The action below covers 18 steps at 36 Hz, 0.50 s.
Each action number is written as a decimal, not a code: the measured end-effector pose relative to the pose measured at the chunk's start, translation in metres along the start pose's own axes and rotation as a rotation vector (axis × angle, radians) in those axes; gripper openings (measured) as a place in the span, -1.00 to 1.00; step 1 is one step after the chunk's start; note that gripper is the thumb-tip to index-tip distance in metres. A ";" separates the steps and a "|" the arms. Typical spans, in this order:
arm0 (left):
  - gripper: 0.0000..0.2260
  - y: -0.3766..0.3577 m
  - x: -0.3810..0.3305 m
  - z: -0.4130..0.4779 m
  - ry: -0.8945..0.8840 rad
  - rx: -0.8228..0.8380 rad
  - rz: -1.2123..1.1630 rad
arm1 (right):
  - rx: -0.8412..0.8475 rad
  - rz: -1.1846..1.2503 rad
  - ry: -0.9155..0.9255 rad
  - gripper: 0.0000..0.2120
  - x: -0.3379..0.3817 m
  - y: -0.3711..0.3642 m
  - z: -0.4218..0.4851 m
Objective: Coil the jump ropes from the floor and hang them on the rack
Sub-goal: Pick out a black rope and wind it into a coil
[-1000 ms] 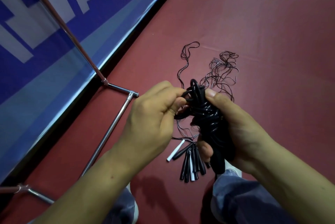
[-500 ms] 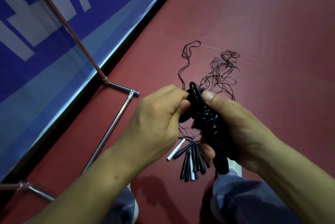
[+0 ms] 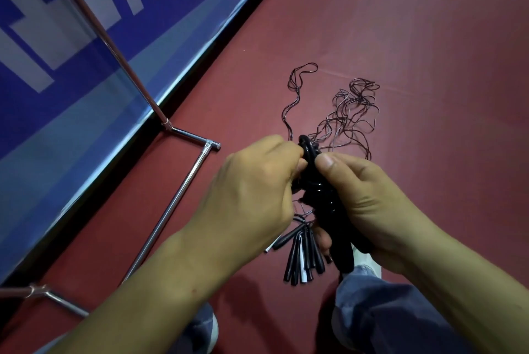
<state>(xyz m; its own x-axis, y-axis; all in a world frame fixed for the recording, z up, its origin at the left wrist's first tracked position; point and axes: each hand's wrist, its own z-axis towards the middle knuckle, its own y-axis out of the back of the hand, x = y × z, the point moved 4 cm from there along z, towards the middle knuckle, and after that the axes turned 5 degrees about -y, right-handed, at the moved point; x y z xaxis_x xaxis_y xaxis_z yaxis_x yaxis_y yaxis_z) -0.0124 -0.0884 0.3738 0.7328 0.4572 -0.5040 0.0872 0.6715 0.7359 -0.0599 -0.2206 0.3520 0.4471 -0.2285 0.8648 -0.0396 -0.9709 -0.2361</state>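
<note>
Head view; coiled jump rope [image 3: 317, 190] pinched between left grip [image 3: 257, 190] and right grip [image 3: 369, 202].

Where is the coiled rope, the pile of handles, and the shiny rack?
coiled rope [image 3: 316, 190]: head view, wrapped middle of the bundle
pile of handles [image 3: 304, 253]: head view, middle of the bunch
rack [image 3: 170, 207]: head view, chrome floor bar

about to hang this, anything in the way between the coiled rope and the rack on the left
Nothing visible. Both the left hand and right hand grip the coiled rope; only bare red floor lies between it and the rack. The loose ropes lie beyond the hands. The rack's top is out of frame.
</note>
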 end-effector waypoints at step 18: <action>-0.65 0.014 0.015 -0.003 0.171 0.074 -0.423 | 0.144 -0.174 -0.043 -0.36 0.010 0.013 -0.001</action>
<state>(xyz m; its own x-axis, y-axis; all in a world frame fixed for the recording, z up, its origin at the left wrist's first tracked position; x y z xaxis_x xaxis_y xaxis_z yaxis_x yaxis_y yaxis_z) -0.0027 -0.0705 0.3751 0.5009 0.2462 -0.8298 0.4072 0.7790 0.4769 -0.0569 -0.2351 0.3579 0.4737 -0.0521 0.8792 0.1680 -0.9746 -0.1483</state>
